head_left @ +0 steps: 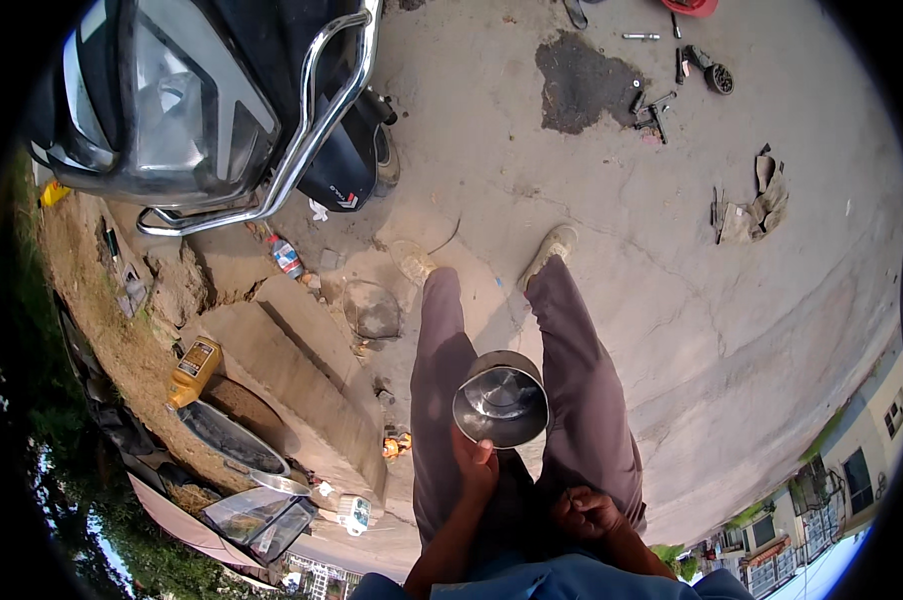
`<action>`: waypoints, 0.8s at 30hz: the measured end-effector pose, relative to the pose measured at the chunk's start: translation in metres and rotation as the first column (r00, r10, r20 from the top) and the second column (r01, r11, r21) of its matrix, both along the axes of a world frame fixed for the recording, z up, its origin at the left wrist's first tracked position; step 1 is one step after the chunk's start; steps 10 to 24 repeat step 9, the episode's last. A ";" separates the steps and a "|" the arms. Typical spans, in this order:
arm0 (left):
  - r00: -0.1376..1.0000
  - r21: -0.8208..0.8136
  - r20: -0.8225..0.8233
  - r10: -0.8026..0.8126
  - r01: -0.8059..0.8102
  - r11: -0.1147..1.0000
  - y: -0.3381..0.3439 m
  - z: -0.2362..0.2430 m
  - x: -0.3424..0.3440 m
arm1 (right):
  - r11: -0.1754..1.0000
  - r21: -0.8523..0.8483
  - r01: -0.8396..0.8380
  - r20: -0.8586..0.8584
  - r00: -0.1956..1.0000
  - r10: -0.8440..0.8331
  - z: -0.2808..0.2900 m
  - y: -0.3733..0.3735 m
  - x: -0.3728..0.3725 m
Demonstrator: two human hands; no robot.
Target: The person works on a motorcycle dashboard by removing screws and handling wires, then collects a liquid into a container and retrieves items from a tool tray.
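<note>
My left hand (479, 468) grips the lower rim of a round metal pot (502, 405), its thumb over the edge. The pot's open mouth tilts toward me, showing a shiny inner wall and bottom; it is held between my legs. To the right of it, my right hand (587, 512) is near my right thigh with its fingers curled closed. Whatever they may hold is hidden.
A scooter (187, 110) with a chrome guard bar (322, 110) stands at far left. Left of me are a concrete slab (292, 370), a yellow oil bottle (194, 370) and a dark basin (234, 437). Hand tools (657, 118) and a rag (757, 210) lie far right.
</note>
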State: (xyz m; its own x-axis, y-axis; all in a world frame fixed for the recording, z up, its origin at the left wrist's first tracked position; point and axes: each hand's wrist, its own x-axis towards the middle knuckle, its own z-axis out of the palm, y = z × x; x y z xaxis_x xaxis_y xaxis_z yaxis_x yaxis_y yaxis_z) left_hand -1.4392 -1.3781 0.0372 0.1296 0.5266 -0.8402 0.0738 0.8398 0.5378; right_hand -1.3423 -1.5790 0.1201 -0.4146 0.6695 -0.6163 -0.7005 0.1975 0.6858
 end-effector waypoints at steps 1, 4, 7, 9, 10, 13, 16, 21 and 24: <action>1.000 0.008 0.008 0.004 -0.004 1.000 0.010 -0.014 0.011 | 1.000 0.008 -0.004 0.008 1.000 0.004 -0.012 0.001 0.010; 0.970 -0.025 0.241 0.040 -0.035 0.999 0.070 -0.046 0.037 | 0.989 -0.127 -0.078 0.290 0.950 0.112 -0.048 0.018 0.048; 0.965 -0.050 0.245 -0.090 0.106 0.993 0.154 -0.092 0.031 | 0.963 -0.198 -0.181 0.543 0.798 0.262 -0.107 0.067 0.103; 0.934 0.091 0.272 -0.232 0.215 0.972 0.208 -0.123 0.018 | 0.916 -0.286 -0.280 0.743 0.539 0.397 -0.164 0.113 0.131; 0.934 0.091 0.272 -0.232 0.215 0.972 0.208 -0.123 0.018 | 0.916 -0.286 -0.280 0.743 0.539 0.397 -0.164 0.113 0.131; 0.934 0.091 0.272 -0.232 0.215 0.972 0.208 -0.123 0.018 | 0.916 -0.286 -0.280 0.743 0.539 0.397 -0.164 0.113 0.131; 0.934 0.091 0.272 -0.232 0.215 0.972 0.208 -0.123 0.018 | 0.916 -0.286 -0.280 0.743 0.539 0.397 -0.164 0.113 0.131; 0.934 0.091 0.272 -0.232 0.215 0.972 0.208 -0.123 0.018 | 0.916 -0.286 -0.280 0.743 0.539 0.397 -0.164 0.113 0.131; 0.934 0.091 0.272 -0.232 0.215 0.972 0.208 -0.123 0.018 | 0.916 -0.286 -0.280 0.743 0.539 0.397 -0.164 0.113 0.131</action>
